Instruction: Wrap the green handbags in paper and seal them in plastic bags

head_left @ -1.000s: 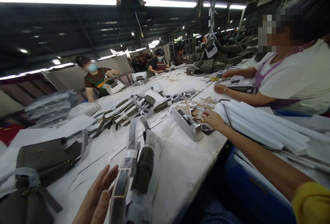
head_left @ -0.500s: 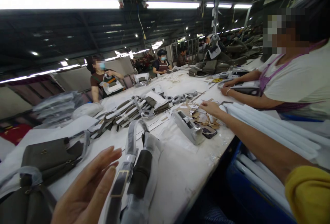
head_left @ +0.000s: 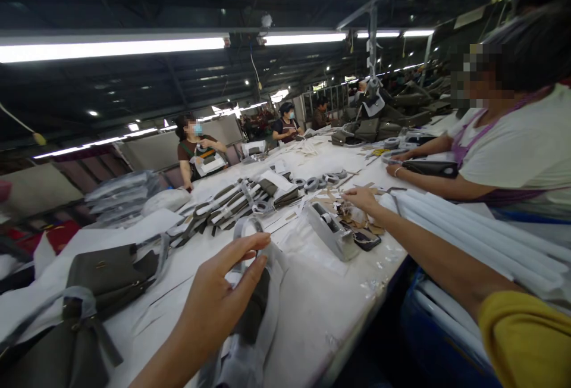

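Note:
My left hand [head_left: 218, 302] reaches forward over a dark olive bag part wrapped in clear plastic [head_left: 261, 310], fingers stretched out and a little apart. A wrapped strap loop [head_left: 244, 228] stands just past its fingertips. My right hand [head_left: 362, 197], on a yellow-sleeved arm, rests with fingers extended on a heap of brown and white card scraps [head_left: 357, 216]. A grey tape dispenser [head_left: 332, 230] stands just left of that hand. What lies under my left palm is hidden.
An olive handbag [head_left: 111, 272] lies at the left, wrapped straps [head_left: 236, 197] and grey tape rolls [head_left: 319, 181] farther back. Long white rolls [head_left: 468, 233] lie by the right table edge [head_left: 357, 322]. A co-worker's arms [head_left: 428, 177] rest on the table; others work at the far side.
My left hand rose and moved forward over the wrapped bag part, covering the buckled strap that showed beside it. My right hand moved slightly onto the scraps. The view tilted upward.

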Tool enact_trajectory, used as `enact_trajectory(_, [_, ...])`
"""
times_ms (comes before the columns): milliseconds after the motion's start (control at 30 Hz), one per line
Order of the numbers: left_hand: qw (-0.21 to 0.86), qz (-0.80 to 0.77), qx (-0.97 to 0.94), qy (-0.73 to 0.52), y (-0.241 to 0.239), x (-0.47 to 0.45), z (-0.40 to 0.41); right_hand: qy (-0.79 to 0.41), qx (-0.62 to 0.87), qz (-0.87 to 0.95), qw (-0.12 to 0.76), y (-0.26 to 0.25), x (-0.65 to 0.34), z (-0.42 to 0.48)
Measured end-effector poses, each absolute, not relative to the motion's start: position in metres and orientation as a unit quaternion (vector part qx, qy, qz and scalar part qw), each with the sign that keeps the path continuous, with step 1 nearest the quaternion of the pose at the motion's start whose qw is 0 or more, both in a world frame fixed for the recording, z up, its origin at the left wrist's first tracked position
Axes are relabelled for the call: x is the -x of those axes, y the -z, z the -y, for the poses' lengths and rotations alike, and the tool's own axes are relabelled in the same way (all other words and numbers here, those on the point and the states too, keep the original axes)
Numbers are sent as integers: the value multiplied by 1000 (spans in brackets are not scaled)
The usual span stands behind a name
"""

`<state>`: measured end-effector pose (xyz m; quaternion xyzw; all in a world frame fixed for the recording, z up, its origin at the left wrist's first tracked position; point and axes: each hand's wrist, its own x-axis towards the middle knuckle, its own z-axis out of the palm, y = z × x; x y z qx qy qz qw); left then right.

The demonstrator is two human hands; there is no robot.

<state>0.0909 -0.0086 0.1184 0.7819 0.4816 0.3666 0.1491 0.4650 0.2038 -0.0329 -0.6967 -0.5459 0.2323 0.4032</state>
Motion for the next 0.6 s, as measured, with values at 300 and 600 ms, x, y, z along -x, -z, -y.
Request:
enact_trajectory(300, [314, -427, -780, -334, -133, -150, -66, -395, 516, 552, 522, -73, -403, -152])
enact_trajectory(600, [392, -404, -738, -372, -108, -180, -86, -540, 318, 517, 584, -80, -326, -85])
